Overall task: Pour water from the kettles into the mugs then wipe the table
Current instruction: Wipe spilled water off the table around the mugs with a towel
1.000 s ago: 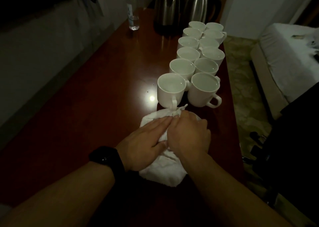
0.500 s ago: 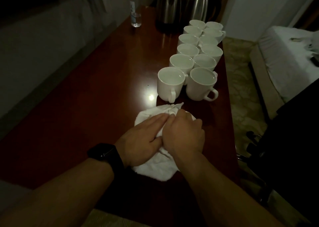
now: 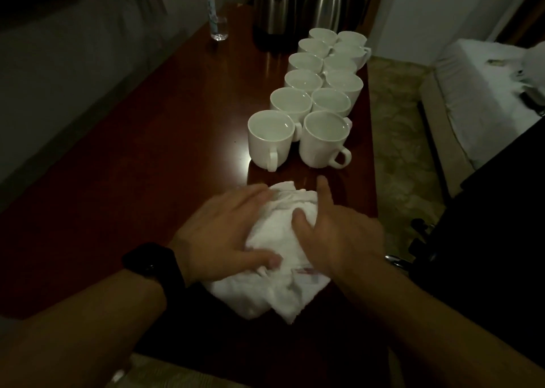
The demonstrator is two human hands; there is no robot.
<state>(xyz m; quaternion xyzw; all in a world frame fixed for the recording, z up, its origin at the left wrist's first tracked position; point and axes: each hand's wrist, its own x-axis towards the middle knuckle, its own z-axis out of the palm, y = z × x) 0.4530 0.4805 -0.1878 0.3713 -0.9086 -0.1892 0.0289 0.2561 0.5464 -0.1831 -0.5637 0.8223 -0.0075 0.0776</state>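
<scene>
**Fingers flat on the cloth**

Both hands are down on my feed. The left hand is spread straight across the cloth's 9 o'clock side, thumb laid over its near edge. The right hand is at 3 o'clock, index out straight along the bunched edge, thumb pressing on top. Nothing curled tight. The cloth sits on the table at 6 o'clock of the mugs, apart from them. And the kettles stand at 12, past the mugs.
</scene>
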